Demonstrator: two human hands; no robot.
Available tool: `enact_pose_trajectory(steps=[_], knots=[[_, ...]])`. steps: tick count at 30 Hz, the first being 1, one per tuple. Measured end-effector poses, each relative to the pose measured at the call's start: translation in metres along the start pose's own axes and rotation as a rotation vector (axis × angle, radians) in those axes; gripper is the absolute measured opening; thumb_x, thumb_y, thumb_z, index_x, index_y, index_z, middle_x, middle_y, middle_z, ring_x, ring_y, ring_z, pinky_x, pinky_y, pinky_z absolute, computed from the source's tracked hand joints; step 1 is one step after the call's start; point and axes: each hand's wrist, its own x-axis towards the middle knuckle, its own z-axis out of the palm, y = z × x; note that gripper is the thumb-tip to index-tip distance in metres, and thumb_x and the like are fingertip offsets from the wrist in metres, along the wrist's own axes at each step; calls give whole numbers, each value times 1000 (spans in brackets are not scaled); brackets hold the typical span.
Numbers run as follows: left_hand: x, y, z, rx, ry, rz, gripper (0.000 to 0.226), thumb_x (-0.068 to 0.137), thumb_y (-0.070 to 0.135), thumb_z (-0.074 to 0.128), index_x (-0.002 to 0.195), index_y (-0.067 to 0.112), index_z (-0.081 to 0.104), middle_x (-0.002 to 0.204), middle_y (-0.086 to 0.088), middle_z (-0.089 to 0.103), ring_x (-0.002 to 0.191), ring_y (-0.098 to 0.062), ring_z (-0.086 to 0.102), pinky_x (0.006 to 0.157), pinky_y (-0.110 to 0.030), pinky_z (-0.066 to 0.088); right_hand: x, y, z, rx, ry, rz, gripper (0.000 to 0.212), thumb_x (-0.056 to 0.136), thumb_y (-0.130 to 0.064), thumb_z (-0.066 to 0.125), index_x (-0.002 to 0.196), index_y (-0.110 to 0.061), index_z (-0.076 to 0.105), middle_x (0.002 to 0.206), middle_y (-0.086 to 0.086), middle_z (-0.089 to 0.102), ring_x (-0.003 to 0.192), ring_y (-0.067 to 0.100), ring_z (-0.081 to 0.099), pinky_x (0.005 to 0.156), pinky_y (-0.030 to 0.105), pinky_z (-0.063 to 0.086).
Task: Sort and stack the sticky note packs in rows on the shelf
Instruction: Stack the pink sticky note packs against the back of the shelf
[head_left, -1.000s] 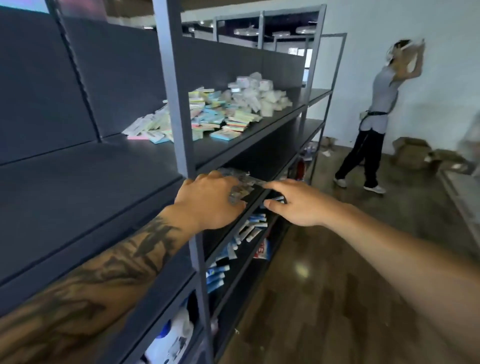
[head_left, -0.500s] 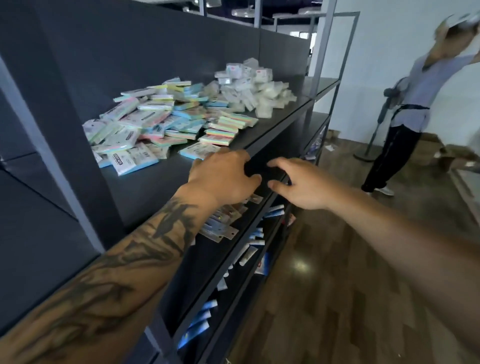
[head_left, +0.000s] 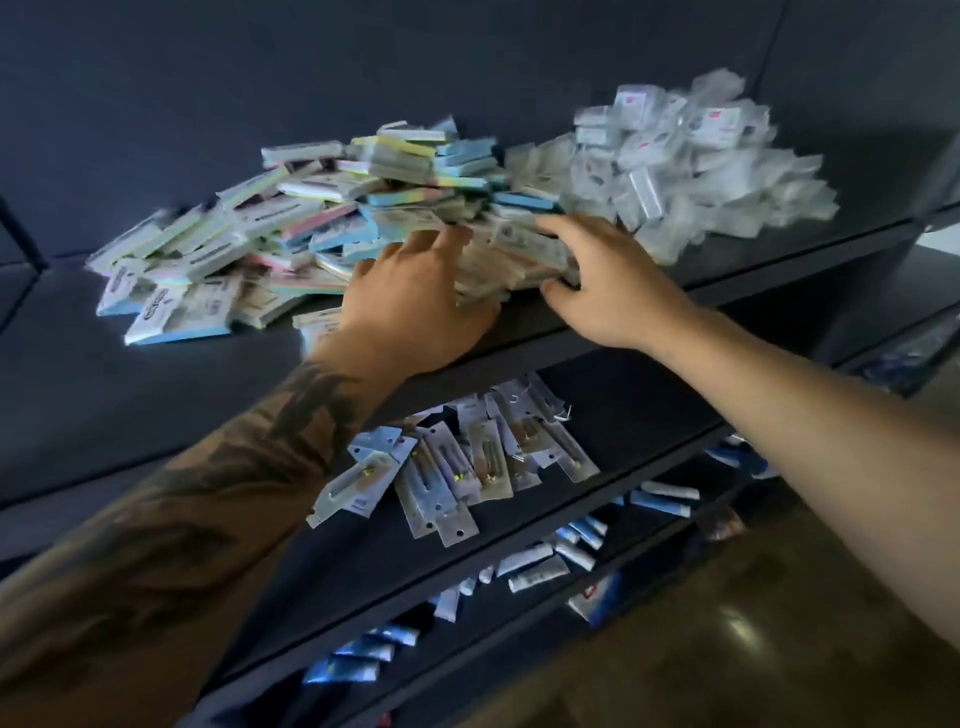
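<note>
On the top shelf (head_left: 182, 395), both hands are in at the near edge of the heap of sticky note packs (head_left: 322, 218). The left hand (head_left: 415, 301) lies over the front of the heap with its fingers spread and reaching among the packs; whether any of them has closed on a pack cannot be told, since the frame is blurred there. The right hand (head_left: 608, 280) is cupped round a small clump of packs (head_left: 519, 254), thumb at the near edge and fingers curled over the top, so its grip looks closed on that clump.

The heap sprawls loose and unsorted, most of it to the left of and beyond the left hand. Just beyond and to the right of the right hand lies a separate pile of clear bags (head_left: 691, 171), touching the packs at their shared edge. On the shelf below the hands lie blister packs (head_left: 457, 467), which have no part in this task.

The step in hand appears to be gathering a first batch from the heap. To do it well, the person should likely pinch only packs that lie flat on one another and square their edges between the two palms before lifting, since wrapped packs tend to slide. The grip should stay clear of the bags so that none comes along. The bare shelf to the left of the left hand looks a suitable place for starting the first row, with packs of one kind kept together.
</note>
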Motion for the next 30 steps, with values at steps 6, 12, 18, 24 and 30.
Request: enact_pose_trajectory(steps=[6,12,18,24,30], knots=[[2,11,11,105,44,-69,58,94,63,57,143,32,55,149,2,54,128,-33,55,107,-46,39,30,29,9,-38,-147,-124,71,96,-26,61,161,-22,31,163,5,37,147,27,38,117,45,36],[-12,17,16,148,132,-92,57,91,61,59,137,28,62,141,0,60,125,-32,57,110,-46,38,20,37,21,-63,80,-316,46,89,-19,65,135,-17,57,130,10,62,115,36,60,95,53,49],[-26,19,14,290,158,-41,47,93,44,56,137,27,62,141,-2,62,127,-35,57,114,-51,35,9,33,18,-85,199,-382,32,86,-5,60,118,-12,62,108,13,68,93,40,64,72,45,53],[-38,22,-1,295,246,2,36,103,41,51,138,35,60,140,2,63,128,-31,57,114,-57,33,-4,24,3,-155,289,-246,18,92,-1,54,108,-6,58,100,17,67,82,42,62,60,45,53],[-57,18,-25,418,271,30,32,104,34,54,135,36,62,132,0,67,124,-31,60,115,-58,31,-33,-1,-3,-136,341,-179,15,94,-4,55,108,-7,56,106,16,66,88,41,62,62,43,51]])
